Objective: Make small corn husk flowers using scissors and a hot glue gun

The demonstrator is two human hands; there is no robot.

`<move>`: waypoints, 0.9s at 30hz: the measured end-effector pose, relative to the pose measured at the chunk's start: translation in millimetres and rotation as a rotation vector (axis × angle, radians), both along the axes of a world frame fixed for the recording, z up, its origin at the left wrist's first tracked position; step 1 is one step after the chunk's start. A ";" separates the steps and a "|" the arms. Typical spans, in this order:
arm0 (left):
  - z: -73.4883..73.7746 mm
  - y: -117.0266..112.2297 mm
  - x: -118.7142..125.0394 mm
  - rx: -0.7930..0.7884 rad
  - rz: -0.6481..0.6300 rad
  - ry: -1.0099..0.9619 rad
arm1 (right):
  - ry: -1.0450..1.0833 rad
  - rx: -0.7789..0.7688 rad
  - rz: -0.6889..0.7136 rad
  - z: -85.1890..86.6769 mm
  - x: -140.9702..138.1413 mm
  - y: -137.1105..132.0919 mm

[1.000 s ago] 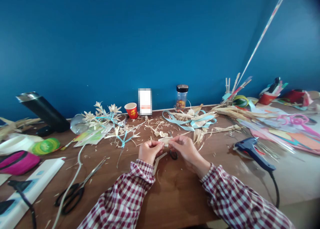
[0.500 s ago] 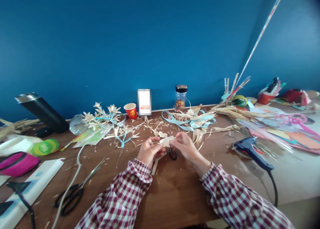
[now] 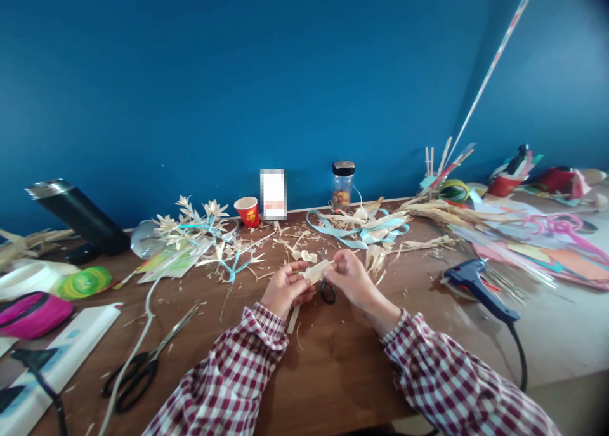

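Note:
Between my two hands, a short pale strip of dried husk [image 3: 316, 271] is stretched just above the brown table. My left hand [image 3: 287, 288] pinches its left end between thumb and fingers. The fingers of my right hand [image 3: 349, 277] are closed on the other end. Behind and below the strip, a small pair of scissors shows a black handle loop [image 3: 328, 292]; the rest is mostly hidden. A long narrow husk strip [image 3: 294, 320] lies by my left wrist. Husk scraps [image 3: 304, 256] are scattered just beyond my fingers.
Large black-handled scissors [image 3: 137, 372], a white cable [image 3: 148, 309] and a power strip [image 3: 61, 353] lie left. Husk flowers [image 3: 195, 223], a red paper cup [image 3: 248, 212] and a glass jar [image 3: 342, 185] stand at the back. A blue glue gun [image 3: 480, 290] lies right.
The husk strip between my hands has tilted slightly, its right end rising. Both hands keep their grip in nearly the same place.

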State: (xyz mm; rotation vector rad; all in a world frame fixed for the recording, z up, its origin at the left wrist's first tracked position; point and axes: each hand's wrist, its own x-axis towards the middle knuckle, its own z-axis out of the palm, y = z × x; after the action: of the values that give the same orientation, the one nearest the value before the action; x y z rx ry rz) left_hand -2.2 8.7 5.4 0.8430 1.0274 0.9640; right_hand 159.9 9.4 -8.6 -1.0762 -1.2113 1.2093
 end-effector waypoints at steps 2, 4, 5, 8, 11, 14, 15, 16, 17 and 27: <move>0.7 -0.5 0.5 0.000 -0.018 0.014 | -0.034 0.015 -0.003 0.1 -0.4 -0.6; 1.3 -0.8 0.8 0.009 -0.026 0.024 | -0.061 0.030 0.002 0.1 -1.0 -1.4; 1.3 -0.8 0.8 0.017 -0.028 0.030 | -0.074 0.040 0.005 0.2 -1.3 -1.9; -0.2 -0.2 0.7 0.039 -0.030 0.050 | -0.103 0.067 0.020 0.6 -2.7 -3.7; -3.4 1.6 -0.1 0.026 -0.041 0.047 | -0.091 0.053 0.041 1.3 -3.5 -5.1; -6.1 3.4 -1.4 0.022 -0.070 0.022 | -0.053 0.012 0.061 1.6 -3.2 -5.2; -6.5 3.6 -1.8 0.031 -0.084 0.015 | -0.037 0.006 0.065 1.6 -3.1 -4.9; -6.3 3.4 -2.0 0.043 -0.102 0.012 | -0.024 0.005 0.065 1.5 -3.1 -4.6; -5.7 2.8 -2.1 0.059 -0.121 0.018 | -0.016 0.004 0.064 1.5 -3.1 -4.3; -0.1 -5.1 2.3 0.410 -0.146 0.207 | 0.026 -0.020 0.053 5.7 -2.0 -3.6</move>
State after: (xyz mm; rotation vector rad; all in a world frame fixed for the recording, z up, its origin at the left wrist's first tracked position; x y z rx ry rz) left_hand 0.1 3.6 5.3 1.3625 0.9390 0.9924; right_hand 157.9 5.8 -2.8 -1.0458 -1.2168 1.2750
